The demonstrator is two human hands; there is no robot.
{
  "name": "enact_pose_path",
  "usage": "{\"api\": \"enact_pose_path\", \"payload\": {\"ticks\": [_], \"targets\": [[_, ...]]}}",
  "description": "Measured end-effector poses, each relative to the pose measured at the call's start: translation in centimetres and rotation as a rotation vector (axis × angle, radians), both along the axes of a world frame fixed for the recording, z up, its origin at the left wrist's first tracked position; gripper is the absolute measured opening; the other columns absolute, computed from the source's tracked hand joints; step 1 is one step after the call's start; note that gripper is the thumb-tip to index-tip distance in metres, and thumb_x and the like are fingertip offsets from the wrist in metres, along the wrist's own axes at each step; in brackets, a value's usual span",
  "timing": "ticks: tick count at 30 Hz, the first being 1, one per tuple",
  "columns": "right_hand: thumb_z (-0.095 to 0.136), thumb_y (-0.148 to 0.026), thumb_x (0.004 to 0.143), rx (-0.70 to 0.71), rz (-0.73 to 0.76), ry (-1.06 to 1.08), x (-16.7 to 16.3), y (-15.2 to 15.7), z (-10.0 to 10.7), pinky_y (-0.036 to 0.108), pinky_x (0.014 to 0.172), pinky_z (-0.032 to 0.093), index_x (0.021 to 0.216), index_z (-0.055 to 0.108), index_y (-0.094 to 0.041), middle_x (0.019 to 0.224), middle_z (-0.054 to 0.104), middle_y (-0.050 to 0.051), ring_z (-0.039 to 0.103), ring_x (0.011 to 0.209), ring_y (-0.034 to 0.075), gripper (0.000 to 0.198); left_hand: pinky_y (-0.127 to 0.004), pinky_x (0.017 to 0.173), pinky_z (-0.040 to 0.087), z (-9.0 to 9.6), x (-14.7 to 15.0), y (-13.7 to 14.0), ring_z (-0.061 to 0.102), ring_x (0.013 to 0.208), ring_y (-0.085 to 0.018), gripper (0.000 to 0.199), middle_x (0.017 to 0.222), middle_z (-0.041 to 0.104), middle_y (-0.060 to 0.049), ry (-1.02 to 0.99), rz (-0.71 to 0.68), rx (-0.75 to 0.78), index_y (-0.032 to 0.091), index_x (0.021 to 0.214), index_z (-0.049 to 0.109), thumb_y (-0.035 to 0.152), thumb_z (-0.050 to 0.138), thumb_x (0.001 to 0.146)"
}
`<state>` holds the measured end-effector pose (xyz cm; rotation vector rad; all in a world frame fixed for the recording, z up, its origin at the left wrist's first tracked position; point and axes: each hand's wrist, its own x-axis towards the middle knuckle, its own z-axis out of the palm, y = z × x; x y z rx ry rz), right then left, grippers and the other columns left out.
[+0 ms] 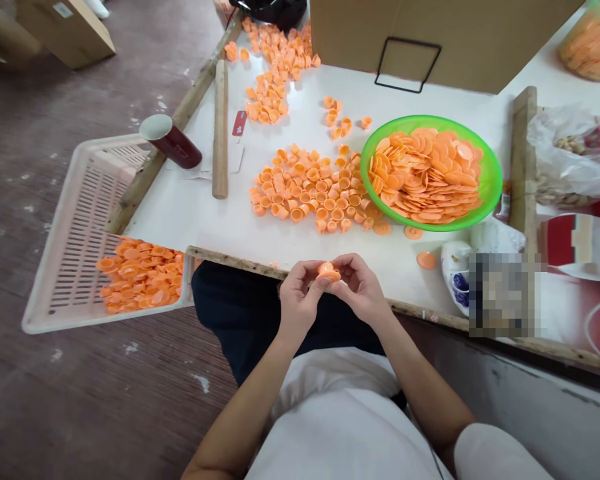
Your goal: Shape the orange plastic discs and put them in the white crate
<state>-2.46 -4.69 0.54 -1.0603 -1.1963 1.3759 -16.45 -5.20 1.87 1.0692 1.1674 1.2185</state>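
Note:
At the table's front edge, my left hand (301, 288) and my right hand (359, 283) are closed together on a small orange plastic piece (329, 271). It looks like a little cup joined to a flat disc; the fingers partly cover it. Beyond the hands lies a spread of small orange cups (310, 183). To their right stands a green bowl (495, 180) heaped with flat orange discs (430, 173). A loose orange disc (426, 260) lies on the table near my right hand.
A white plastic basket (75, 233) on the left holds orange pieces (143, 273). A dark red mug (173, 141) lies tilted near a wooden strip (221, 133). More orange cups (273, 73) are at the back left, beside a large cardboard box (420, 33). Wooden rails edge the table.

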Motion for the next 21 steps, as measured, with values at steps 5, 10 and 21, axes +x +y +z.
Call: {"api": "enact_pose_path", "payload": {"ticks": [5,10,21], "targets": [[0.067,-0.05,0.08,-0.065,-0.036,0.031,-0.1,0.15,0.77,0.033,0.076,0.054,0.099,0.059,-0.022,0.092,0.064,0.004,0.062,0.083,0.017,0.035,-0.027,0.078,0.052,0.09,0.16,-0.09,0.065,0.086,-0.017,0.022,0.093,0.069,-0.006,-0.048,-0.007,-0.001,0.016,0.098,0.065,0.034,0.066,0.084],[0.071,-0.046,0.077,-0.067,-0.021,0.021,0.1,0.18,1.04,0.031,0.07,0.052,0.089,0.059,-0.021,0.081,0.063,0.002,0.06,0.073,0.016,0.031,-0.028,0.076,0.051,0.04,0.09,-0.28,0.064,0.084,-0.018,0.023,0.089,0.068,-0.006,-0.048,-0.01,0.01,0.017,0.097,0.066,0.035,0.068,0.082],[0.067,-0.047,0.081,-0.076,-0.04,-0.022,-0.4,0.65,0.41,0.031,0.071,0.052,0.09,0.058,-0.021,0.084,0.062,0.002,0.06,0.075,0.015,0.029,-0.026,0.074,0.051,-0.19,0.52,0.09,0.064,0.081,-0.016,0.022,0.088,0.067,-0.005,-0.014,0.061,-0.051,0.016,0.095,0.065,0.034,0.068,0.082]]}}
